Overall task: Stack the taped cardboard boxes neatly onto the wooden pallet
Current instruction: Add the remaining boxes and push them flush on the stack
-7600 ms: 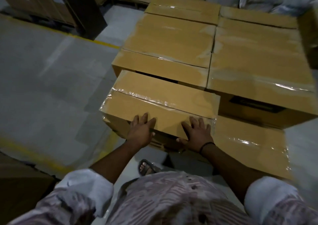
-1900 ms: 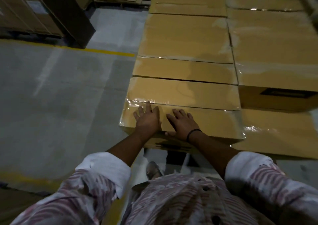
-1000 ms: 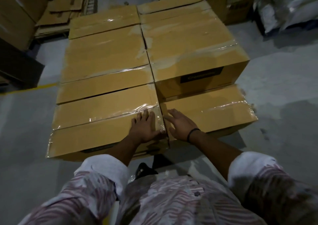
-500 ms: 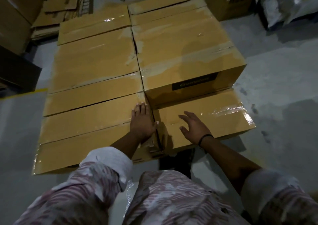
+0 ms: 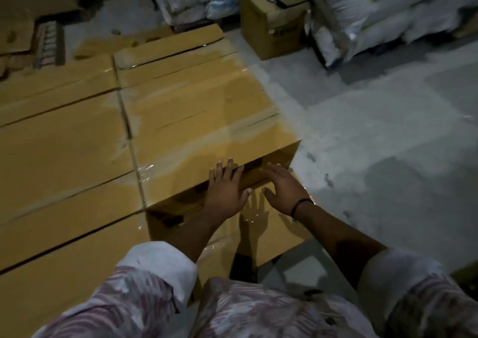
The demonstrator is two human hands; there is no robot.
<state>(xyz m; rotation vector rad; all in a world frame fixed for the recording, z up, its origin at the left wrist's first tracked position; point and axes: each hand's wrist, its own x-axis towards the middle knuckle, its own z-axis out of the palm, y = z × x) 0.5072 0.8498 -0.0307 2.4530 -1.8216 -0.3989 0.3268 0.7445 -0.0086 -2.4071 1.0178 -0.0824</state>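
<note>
Just one camera here, worn on the person's head, wide-angle, tilted forward and steeply down over their own chest and arms. It sits close in: the patterned shirt [image 5: 258,312] fills the bottom edge, and the left hand [image 5: 225,195] and right hand [image 5: 284,193] land about mid-frame. The stacked cardboard boxes [image 5: 77,169] take up the whole left half. The concrete floor [image 5: 388,144] runs off to the right, and white sacks [image 5: 375,9] line the top edge. Edges look a bit bent and tilted. No second view to compare against.
</note>
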